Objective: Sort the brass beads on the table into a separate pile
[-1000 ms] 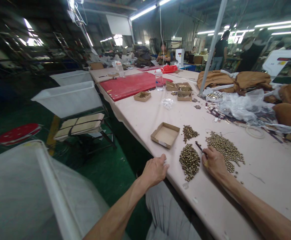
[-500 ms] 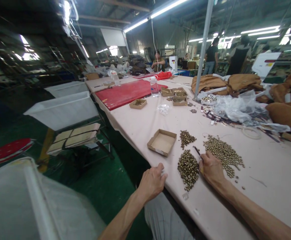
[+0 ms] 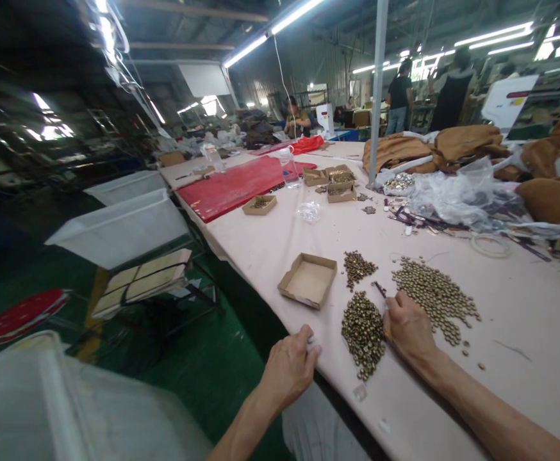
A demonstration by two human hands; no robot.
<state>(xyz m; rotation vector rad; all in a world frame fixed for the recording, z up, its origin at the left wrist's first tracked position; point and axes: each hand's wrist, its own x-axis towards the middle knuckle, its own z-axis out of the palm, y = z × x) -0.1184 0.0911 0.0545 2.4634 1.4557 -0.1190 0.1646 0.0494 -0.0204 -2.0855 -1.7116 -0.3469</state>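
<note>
My right hand (image 3: 409,325) is closed around a thin dark tool (image 3: 380,289), its tip pointing away from me between the piles of small metal fasteners. Left of that hand lies a dense heap of bronze-coloured fasteners (image 3: 362,333), and beyond it a smaller heap (image 3: 357,269). To the right, a wide pile of similar fasteners (image 3: 434,291) is spread flat. At the table's edge, my left hand (image 3: 287,365) is closed, thumb near the forefinger; a pale bit shows there, too small to name. A shallow cardboard box (image 3: 284,288) sits just past it.
Several small cardboard boxes (image 3: 259,205) with metal parts stand farther along the cloth-covered table (image 3: 241,246), near a red sheet (image 3: 232,186). Brown fabric bundles (image 3: 467,144) and clear plastic (image 3: 457,195) lie at right by a metal post (image 3: 377,96). White bins (image 3: 121,221) stand left.
The camera view has shifted slightly, moving the table's things a little in the picture. Both hands keep nearly the same pose, and the tool stays in my right hand.
</note>
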